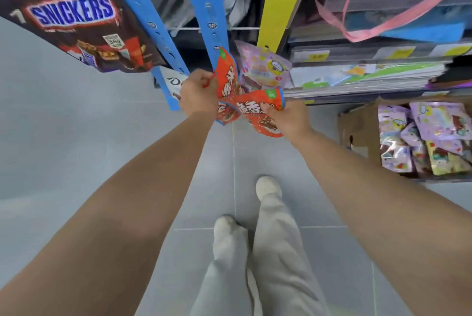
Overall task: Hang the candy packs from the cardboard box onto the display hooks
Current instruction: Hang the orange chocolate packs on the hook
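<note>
My left hand [198, 94] grips an orange-red candy pack [227, 78] held upright against the lower end of a blue display strip [204, 9]. My right hand [288, 117] grips a second orange-red candy pack [260, 109], lying sideways just below the first and touching it. A purple candy pack [265, 68] hangs on the yellow display strip [283, 1] right behind them. The open cardboard box [357, 126] stands on the floor at the right, with several purple and pastel candy packs [434, 137] inside.
A large brown Snickers bag [76, 27] hangs on another blue strip [143, 17] at upper left. Shelves with stacked flat goods [370, 78] fill the upper right, with a pink strap [357, 9] above. My legs and pale shoes [268, 188] stand on grey floor tiles.
</note>
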A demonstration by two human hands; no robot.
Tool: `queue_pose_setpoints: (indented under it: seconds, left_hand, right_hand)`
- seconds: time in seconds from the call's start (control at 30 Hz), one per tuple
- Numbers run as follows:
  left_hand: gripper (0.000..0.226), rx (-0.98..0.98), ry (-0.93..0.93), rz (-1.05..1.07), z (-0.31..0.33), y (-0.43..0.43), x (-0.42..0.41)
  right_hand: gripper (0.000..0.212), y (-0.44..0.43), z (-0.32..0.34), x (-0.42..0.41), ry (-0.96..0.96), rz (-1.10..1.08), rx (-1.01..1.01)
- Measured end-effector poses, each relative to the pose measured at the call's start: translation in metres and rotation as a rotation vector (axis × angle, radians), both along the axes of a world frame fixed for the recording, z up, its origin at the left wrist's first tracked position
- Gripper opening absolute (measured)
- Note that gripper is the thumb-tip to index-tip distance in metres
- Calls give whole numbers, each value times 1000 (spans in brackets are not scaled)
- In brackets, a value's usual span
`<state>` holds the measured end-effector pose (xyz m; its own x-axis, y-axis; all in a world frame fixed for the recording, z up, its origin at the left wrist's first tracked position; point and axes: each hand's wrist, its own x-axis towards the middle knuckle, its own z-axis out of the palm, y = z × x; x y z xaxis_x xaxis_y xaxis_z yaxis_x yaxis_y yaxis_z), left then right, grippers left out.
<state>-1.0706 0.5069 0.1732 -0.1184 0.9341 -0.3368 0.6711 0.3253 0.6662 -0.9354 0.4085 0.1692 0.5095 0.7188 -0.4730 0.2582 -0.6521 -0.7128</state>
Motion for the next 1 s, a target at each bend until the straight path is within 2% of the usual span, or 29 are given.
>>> queue_pose_setpoints:
  seconds: [0.13,0.27,0.37,0.47,0.53,0.63,0.67,0.7,0.77,0.83,0.93,1.0]
  left_hand:
    - [14,105,144,-140,-56,27,7]
    - [16,272,211,-198,-85,44,10]
    - [15,443,99,-229,-98,48,15]
    - [9,747,-57,-416,-99,38,8]
    - [7,892,-98,-485,-99,32,-6]
    - [10,924,-92,-509,-102,28,-20]
    - [12,916,-78,-512,-104,30,-21]
    - [12,893,-64,-515,-108,34,-20]
    - [14,774,-70,-502,-119,43,-14]
    - [18,611,-132,-413,-134,48,-8]
    - [23,437,-162,-223,-154,56,2]
    - [30,409,-117,-180,-166,61,8]
  right_hand:
    - [27,28,-50,14,-49,38,25]
    - [27,37,-81,20,-83,61,35]
    - [24,37,-100,18,-96,77,82]
    - [28,32,-113,17,-79,151,172]
    - [42,32,-118,17,-10,199,268]
    - [96,37,-124,14,82,255,312]
    - [100,40,-128,12,73,268,315]
    - [94,43,-130,11,46,287,314]
    - [62,51,-135,9,4,325,318]
    - [36,56,-144,7,44,327,297]
    - [25,65,-161,4,34,289,244]
    - [21,71,-173,3,14,200,250]
